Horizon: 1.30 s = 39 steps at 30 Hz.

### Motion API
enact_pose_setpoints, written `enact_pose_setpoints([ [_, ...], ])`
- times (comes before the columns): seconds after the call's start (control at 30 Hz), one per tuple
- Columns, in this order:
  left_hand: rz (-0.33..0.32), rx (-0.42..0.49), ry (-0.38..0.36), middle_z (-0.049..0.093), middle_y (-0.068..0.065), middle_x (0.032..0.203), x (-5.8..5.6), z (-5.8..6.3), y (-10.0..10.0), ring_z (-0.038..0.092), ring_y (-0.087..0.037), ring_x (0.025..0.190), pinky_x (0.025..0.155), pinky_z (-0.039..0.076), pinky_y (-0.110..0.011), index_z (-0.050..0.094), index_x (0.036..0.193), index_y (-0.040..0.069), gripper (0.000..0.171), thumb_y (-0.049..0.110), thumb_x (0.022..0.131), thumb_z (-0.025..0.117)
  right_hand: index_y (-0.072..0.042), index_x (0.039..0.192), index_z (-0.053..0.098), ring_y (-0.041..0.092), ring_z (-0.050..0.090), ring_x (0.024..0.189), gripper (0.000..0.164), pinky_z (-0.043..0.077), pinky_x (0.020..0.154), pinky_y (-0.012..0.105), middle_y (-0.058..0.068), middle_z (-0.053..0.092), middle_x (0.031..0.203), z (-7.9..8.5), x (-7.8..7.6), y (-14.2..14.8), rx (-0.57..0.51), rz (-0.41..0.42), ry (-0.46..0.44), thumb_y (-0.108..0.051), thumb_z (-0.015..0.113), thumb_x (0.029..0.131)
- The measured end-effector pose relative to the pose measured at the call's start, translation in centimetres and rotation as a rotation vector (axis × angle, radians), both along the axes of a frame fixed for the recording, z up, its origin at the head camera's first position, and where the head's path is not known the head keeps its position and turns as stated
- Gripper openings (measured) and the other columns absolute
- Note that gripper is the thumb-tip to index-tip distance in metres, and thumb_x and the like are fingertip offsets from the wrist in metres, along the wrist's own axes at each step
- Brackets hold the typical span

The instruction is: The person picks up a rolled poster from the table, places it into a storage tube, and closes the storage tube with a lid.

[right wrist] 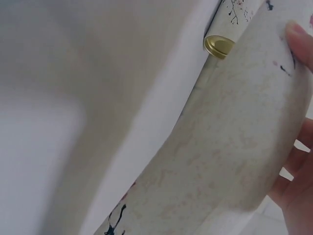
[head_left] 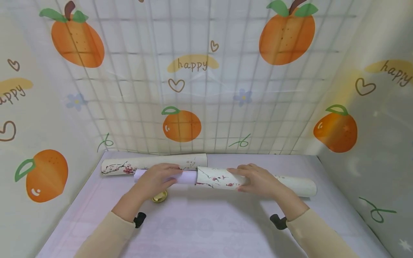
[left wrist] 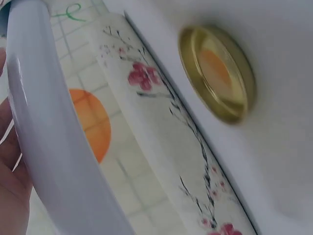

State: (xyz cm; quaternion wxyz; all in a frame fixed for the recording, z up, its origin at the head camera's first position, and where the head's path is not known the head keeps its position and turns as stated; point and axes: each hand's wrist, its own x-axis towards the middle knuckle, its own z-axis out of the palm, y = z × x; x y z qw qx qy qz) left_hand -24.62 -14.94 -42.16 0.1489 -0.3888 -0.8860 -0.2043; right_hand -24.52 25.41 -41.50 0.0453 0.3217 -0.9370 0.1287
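Two bare hands grasp things above the pale bench (head_left: 200, 229): the left hand (head_left: 158, 179) has its fingers bent round a smooth lilac roll (head_left: 187, 177), while the right hand (head_left: 259, 182) clasps a blossom-printed tube (head_left: 214, 177), thumb on the near side, fingers parted only by the tube's thickness. The roll's right end meets the tube's left end, the two in line across the bench's rear. The tube is off-white, with dark branches and pink flowers. A second blossom tube (head_left: 117, 167) lies behind, and a round gold lid (head_left: 159, 197) sits near the left hand.
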Motion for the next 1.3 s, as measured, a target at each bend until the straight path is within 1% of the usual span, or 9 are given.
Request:
enact_pose_setpoints([
  [0.13,0.058,0.006,-0.016,0.065,-0.005,0.131,0.2,0.1,-1.5,0.059,-0.029,0.123,0.103,0.048,-0.047,0.072,0.125,0.018,0.037,0.02,0.089,0.079,-0.036,0.148,0.05,0.026,0.055,0.118,0.075,0.048,0.097,0.05,0.001,0.061,0.131,0.2,0.1,0.1,0.001,-0.013,-0.002,-0.031,0.085,0.081],
  [0.3,0.108,0.046,-0.029,0.065,-0.008,0.131,0.3,0.2,-3.3,0.058,-0.031,0.124,0.105,0.045,-0.049,0.072,0.124,0.016,0.037,0.02,0.088,0.079,-0.034,0.148,0.051,0.026,0.055,0.116,0.075,0.049,0.096,0.049,0.0,0.062,0.129,0.3,0.4,0.2,-0.004,-0.014,-0.005,-0.03,0.085,0.081],
  [0.47,0.182,0.092,-0.098,0.063,-0.004,0.135,0.5,0.1,-5.1,0.054,-0.029,0.129,0.107,0.042,-0.051,0.071,0.127,0.02,0.036,0.024,0.091,0.076,-0.033,0.148,0.051,0.025,0.056,0.115,0.075,0.049,0.096,0.048,0.0,0.062,0.128,0.3,0.5,0.4,0.003,-0.006,0.005,-0.031,0.085,0.081],
  [0.57,0.206,0.124,-0.13,0.061,-0.005,0.138,0.6,0.0,-5.9,0.052,-0.031,0.131,0.108,0.041,-0.053,0.07,0.128,0.019,0.036,0.026,0.093,0.074,-0.033,0.148,0.05,0.025,0.056,0.115,0.075,0.049,0.096,0.048,0.0,0.062,0.128,0.3,0.4,0.5,0.01,-0.006,0.01,-0.032,0.085,0.081],
  [0.67,0.205,0.17,-0.143,0.061,-0.007,0.138,0.6,0.1,-6.6,0.052,-0.033,0.131,0.109,0.039,-0.054,0.07,0.128,0.017,0.036,0.024,0.092,0.075,-0.033,0.148,0.051,0.025,0.056,0.115,0.075,0.049,0.096,0.048,0.0,0.062,0.128,0.3,0.5,0.6,0.016,-0.011,0.012,-0.032,0.085,0.081],
  [0.8,0.2,0.224,-0.149,0.062,-0.01,0.136,0.7,0.0,-7.1,0.053,-0.035,0.129,0.107,0.041,-0.055,0.071,0.125,0.014,0.036,0.02,0.09,0.077,-0.032,0.148,0.051,0.027,0.056,0.117,0.075,0.048,0.097,0.049,0.001,0.062,0.129,0.4,0.5,0.6,0.01,-0.015,0.007,-0.032,0.085,0.081],
  [0.9,0.195,0.247,-0.169,0.062,-0.011,0.135,0.6,-0.2,-7.4,0.054,-0.036,0.128,0.106,0.042,-0.055,0.071,0.124,0.012,0.038,0.019,0.088,0.079,-0.033,0.148,0.051,0.028,0.055,0.118,0.075,0.047,0.098,0.05,0.003,0.062,0.131,0.3,0.5,0.6,0.005,-0.015,0.004,-0.031,0.085,0.081],
  [1.07,0.191,0.275,-0.209,0.063,-0.011,0.132,0.5,-0.7,-7.6,0.056,-0.036,0.125,0.105,0.043,-0.056,0.071,0.124,0.013,0.037,0.021,0.089,0.079,-0.033,0.147,0.051,0.027,0.055,0.118,0.074,0.048,0.098,0.05,0.002,0.062,0.131,0.3,0.4,0.7,0.007,-0.009,0.01,-0.033,0.085,0.081],
  [1.3,0.184,0.297,-0.236,0.066,-0.007,0.126,0.2,-1.4,-7.5,0.06,-0.032,0.12,0.101,0.047,-0.053,0.074,0.12,0.016,0.032,0.018,0.089,0.078,-0.032,0.147,0.052,0.027,0.056,0.117,0.074,0.049,0.096,0.049,0.002,0.062,0.13,0.3,0.5,0.8,0.005,0.001,0.016,-0.034,0.085,0.081],
])
